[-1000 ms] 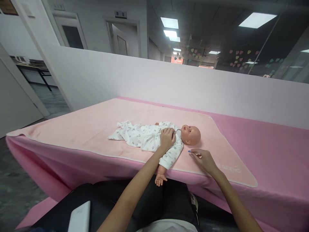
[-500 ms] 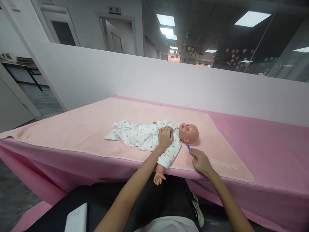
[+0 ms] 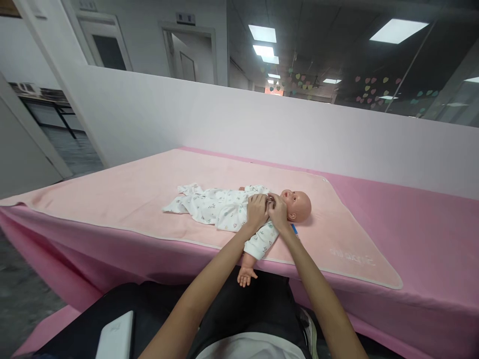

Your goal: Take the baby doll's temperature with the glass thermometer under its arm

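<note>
A baby doll (image 3: 299,205) lies on its back in a white printed outfit (image 3: 224,209), its head to the right. My left hand (image 3: 257,210) rests on its upper chest, fingers bent and closed near the collar. My right hand (image 3: 277,212) meets it at the doll's neck, thumb and fingers pinched together. Something thin and pale shows between the two hands, too small to name. A small blue stick-like thing (image 3: 294,229) lies on the mat below the doll's head, partly hidden by my right forearm.
A peach mat (image 3: 130,184) covers part of the pink cloth (image 3: 430,224) on the table. One doll arm (image 3: 247,274) hangs over the front edge. A white flat box-like object (image 3: 115,335) lies on a black surface at lower left. A low white wall (image 3: 262,124) stands behind.
My right hand has let go of the blue stick-like thing, leaving it on the mat, and moved up and left to the doll's neck beside my left hand. The left hand stays at the chest.
</note>
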`<state>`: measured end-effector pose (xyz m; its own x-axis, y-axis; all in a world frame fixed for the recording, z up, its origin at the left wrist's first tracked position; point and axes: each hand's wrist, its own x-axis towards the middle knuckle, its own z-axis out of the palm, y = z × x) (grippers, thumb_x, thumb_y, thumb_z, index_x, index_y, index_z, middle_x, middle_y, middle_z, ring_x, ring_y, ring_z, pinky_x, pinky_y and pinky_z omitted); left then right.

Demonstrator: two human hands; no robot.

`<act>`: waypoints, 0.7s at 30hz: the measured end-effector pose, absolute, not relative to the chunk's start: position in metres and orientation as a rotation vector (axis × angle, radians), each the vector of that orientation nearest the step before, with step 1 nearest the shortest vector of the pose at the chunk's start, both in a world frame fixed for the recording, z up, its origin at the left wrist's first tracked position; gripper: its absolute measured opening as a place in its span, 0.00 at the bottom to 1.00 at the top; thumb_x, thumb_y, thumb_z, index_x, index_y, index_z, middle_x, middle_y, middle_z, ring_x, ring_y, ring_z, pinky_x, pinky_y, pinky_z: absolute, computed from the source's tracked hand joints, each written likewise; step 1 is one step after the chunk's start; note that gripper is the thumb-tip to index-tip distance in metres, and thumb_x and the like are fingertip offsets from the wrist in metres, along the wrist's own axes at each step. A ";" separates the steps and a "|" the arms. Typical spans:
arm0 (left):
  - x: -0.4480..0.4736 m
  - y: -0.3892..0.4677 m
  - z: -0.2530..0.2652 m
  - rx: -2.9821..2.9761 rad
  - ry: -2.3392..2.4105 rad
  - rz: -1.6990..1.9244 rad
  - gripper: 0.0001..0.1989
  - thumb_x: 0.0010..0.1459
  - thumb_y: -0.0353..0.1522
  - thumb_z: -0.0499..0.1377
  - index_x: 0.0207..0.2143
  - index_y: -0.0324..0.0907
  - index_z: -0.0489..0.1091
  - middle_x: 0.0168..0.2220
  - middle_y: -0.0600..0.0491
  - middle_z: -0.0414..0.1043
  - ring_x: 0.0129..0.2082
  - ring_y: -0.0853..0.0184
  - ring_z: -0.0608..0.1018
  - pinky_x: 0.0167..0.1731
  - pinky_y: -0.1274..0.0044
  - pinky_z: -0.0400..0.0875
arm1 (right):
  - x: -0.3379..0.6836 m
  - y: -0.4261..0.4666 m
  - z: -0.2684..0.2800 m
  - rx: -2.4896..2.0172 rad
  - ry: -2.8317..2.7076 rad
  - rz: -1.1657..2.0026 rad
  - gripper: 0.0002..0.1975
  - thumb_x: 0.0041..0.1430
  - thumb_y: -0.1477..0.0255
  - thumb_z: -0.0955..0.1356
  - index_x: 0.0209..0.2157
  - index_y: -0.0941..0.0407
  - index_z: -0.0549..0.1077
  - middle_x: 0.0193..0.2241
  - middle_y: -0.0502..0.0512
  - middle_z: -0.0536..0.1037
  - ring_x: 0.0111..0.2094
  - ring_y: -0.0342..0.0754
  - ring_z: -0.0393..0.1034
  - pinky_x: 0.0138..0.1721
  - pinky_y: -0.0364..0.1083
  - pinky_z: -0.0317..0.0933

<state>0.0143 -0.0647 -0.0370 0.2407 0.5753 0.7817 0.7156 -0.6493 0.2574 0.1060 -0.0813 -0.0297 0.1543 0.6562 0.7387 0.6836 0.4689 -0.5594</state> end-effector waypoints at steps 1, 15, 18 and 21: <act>0.014 -0.065 -0.037 -2.352 -1.226 -1.369 0.05 0.57 0.29 0.49 0.32 0.42 0.64 0.33 0.50 0.69 0.36 0.62 0.68 0.39 0.69 0.57 | 0.107 -0.081 -0.033 -1.193 -1.512 -0.018 0.18 0.48 0.81 0.56 0.37 0.59 0.71 0.35 0.58 0.76 0.38 0.49 0.69 0.42 0.48 0.63; 0.013 -0.069 -0.037 -2.313 -1.248 -1.460 0.04 0.57 0.29 0.50 0.31 0.42 0.64 0.33 0.51 0.70 0.36 0.63 0.69 0.41 0.69 0.56 | 0.109 -0.083 -0.050 -1.140 -1.440 -0.097 0.14 0.56 0.75 0.57 0.40 0.57 0.70 0.37 0.58 0.75 0.39 0.48 0.70 0.43 0.48 0.64; 0.012 -0.070 -0.036 -2.293 -1.260 -1.464 0.04 0.55 0.29 0.51 0.32 0.42 0.65 0.33 0.51 0.70 0.37 0.63 0.69 0.42 0.69 0.56 | 0.108 -0.084 -0.051 -1.141 -1.429 -0.118 0.14 0.57 0.74 0.57 0.41 0.57 0.70 0.37 0.58 0.75 0.39 0.48 0.69 0.43 0.49 0.64; 0.012 -0.071 -0.036 -2.275 -1.280 -1.481 0.05 0.55 0.29 0.51 0.32 0.43 0.66 0.35 0.51 0.71 0.38 0.62 0.69 0.42 0.68 0.56 | 0.107 -0.085 -0.049 -1.120 -1.426 -0.167 0.14 0.58 0.74 0.57 0.41 0.57 0.70 0.37 0.58 0.74 0.40 0.48 0.68 0.44 0.49 0.64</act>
<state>0.0120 -0.0708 -0.0356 0.1536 0.5744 0.8040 0.7123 -0.6283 0.3128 0.1071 -0.0852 -0.0494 0.2246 0.5117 0.8293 0.6896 0.5179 -0.5063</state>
